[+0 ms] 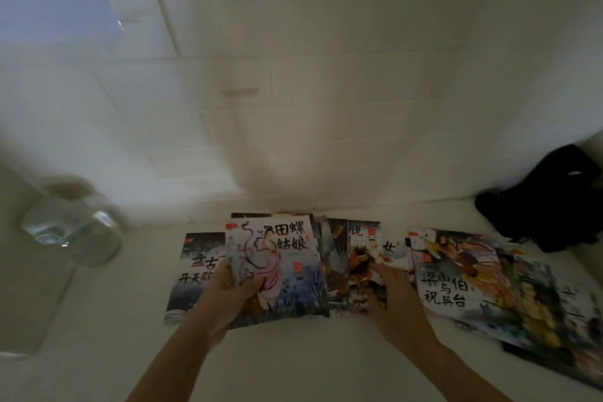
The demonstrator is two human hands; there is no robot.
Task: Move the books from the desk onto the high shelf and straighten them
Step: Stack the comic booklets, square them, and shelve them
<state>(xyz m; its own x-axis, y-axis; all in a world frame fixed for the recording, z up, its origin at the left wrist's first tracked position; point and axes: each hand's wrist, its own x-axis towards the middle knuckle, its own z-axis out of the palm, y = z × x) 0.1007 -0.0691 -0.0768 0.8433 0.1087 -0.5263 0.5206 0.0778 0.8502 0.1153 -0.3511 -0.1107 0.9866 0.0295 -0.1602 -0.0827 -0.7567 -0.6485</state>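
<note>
Books (456,274) lie spread over the white desk (293,362). Left hand (228,294) grips the pink-figure book (277,271); right hand (391,287) rests flat, fingers straight, on a middle book (359,258).

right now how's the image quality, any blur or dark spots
Head view: dim overall, the glass jar at left smeared by motion blur, the books at the right edge blurred and stretched by the wide lens, a soft shadow on the wall; the book in the left hand stays readable.

Picture books (456,274) are spread along the white desk's (293,362) far edge. One book (280,271) is gripped by the left hand (228,290); another (355,268) is touched by the right hand (394,290).
</note>
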